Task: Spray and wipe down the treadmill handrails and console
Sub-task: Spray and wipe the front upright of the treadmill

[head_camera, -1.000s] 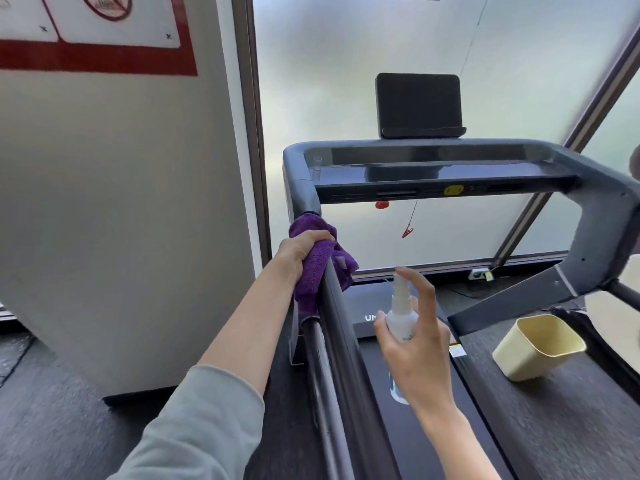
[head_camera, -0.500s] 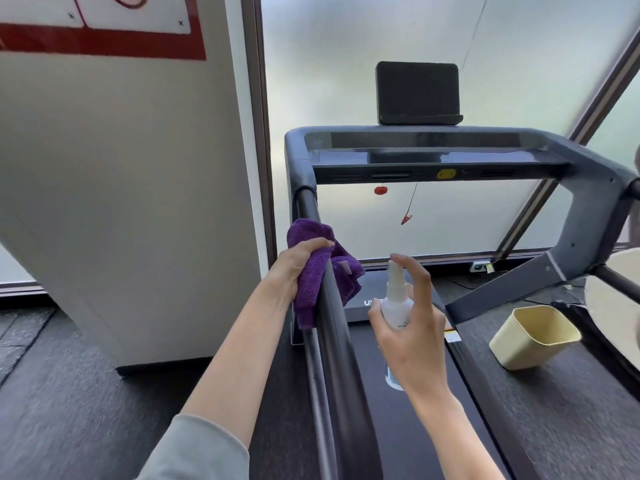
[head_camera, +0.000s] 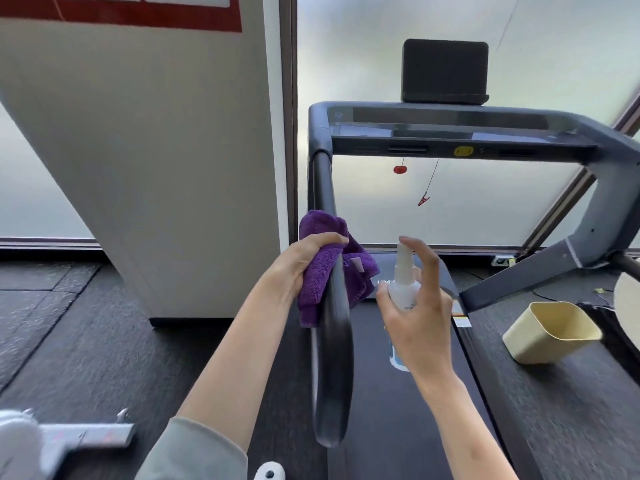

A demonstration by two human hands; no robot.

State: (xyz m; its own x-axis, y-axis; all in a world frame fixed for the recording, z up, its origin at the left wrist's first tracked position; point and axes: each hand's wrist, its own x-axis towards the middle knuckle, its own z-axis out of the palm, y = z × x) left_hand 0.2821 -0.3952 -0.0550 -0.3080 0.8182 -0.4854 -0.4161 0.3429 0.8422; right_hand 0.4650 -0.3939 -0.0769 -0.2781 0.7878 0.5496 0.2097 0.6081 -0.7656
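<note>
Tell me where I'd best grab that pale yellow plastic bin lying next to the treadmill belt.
Probably by the rim. The pale yellow plastic bin lies tipped, its open mouth facing up and to the right, so come from above and slightly right, hooking fingers inside the upper wall with the thumb outside. Its tapered, smooth sides look harder to hold.

Two bare forearms reaching forward, left hand (head_camera: 304, 261) and right hand (head_camera: 420, 317) ungloved, no rings or watch visible, pale grey-green sleeve (head_camera: 194, 452) pushed up on the left arm, soft plain fabric, right forearm uncovered
</note>
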